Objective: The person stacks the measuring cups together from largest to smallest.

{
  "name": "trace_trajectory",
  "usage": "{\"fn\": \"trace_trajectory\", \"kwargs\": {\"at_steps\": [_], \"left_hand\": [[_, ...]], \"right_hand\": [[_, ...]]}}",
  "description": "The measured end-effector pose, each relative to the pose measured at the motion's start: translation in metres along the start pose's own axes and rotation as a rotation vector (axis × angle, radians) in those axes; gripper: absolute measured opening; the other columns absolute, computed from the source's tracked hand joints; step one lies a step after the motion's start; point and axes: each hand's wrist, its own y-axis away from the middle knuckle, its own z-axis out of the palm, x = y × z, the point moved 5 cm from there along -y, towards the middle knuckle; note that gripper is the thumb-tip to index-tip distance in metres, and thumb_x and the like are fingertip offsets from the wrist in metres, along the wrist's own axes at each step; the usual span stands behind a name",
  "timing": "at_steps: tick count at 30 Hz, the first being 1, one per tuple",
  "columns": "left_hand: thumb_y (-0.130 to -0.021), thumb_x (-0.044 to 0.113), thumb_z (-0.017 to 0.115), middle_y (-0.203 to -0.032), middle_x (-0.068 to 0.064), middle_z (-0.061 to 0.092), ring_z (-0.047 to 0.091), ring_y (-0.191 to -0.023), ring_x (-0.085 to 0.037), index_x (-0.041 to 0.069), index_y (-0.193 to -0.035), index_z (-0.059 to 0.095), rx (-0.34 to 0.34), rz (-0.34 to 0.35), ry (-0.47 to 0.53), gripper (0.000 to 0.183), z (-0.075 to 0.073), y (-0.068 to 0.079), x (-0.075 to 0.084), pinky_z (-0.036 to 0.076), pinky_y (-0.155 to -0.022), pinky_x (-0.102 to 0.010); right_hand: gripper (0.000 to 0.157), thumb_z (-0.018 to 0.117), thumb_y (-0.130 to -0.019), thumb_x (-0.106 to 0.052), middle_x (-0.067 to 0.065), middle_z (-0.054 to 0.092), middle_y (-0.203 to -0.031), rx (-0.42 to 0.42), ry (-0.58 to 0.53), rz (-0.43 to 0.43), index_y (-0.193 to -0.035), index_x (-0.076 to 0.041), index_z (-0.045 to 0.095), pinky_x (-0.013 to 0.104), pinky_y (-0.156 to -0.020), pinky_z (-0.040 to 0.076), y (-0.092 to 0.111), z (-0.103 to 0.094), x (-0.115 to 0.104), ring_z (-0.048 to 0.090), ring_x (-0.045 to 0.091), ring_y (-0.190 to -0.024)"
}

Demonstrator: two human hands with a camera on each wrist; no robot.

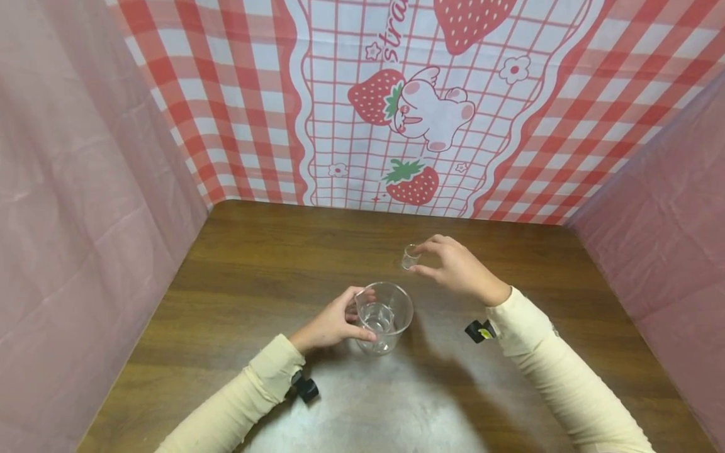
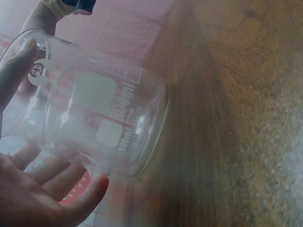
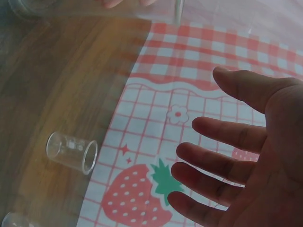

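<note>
One large beaker (image 1: 391, 322) is gripped by the left hand (image 1: 334, 322) — right hand (image 1: 455, 267) released, fingers extended near a small beaker (image 1: 408, 258).

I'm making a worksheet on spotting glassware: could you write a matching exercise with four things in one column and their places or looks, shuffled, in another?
Things
1. Large beaker
2. Medium beaker
3. Small beaker
4. Tabletop

Places and looks
A. Near the fingers of the right hand
B. Brown wood grain
C. Held by the left hand
D. Inside another beaker

Pairs: 1-C, 2-D, 3-A, 4-B
</note>
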Motion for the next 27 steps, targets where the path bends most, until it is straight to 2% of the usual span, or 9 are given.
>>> {"fn": "trace_trajectory", "kwargs": {"at_steps": [19,27], "left_hand": [[-0.074,0.011,0.083,-0.146,-0.023,0.046,0.049,-0.131,-0.040,-0.002,-0.135,0.040,-0.010,-0.017,-0.005,0.076,-0.001,0.002,0.000,0.048,-0.105,-0.049],[-0.074,0.011,0.083,-0.147,-0.022,0.046,0.048,-0.132,-0.039,-0.001,-0.135,0.040,-0.007,-0.016,-0.003,0.075,0.000,0.001,0.000,0.048,-0.105,-0.049]], "right_hand": [[0.038,0.071,-0.089,-0.029,0.019,0.064,-0.114,0.021,0.003,0.099,-0.115,-0.001,0.068,0.053,-0.101,0.046,0.007,0.001,0.030,0.058,0.037,-0.110],[0.038,0.071,-0.089,-0.027,0.020,0.064,-0.113,0.034,-0.002,0.115,-0.114,0.001,0.068,0.054,-0.099,0.046,0.008,-0.002,0.038,0.059,0.038,-0.110]]}}
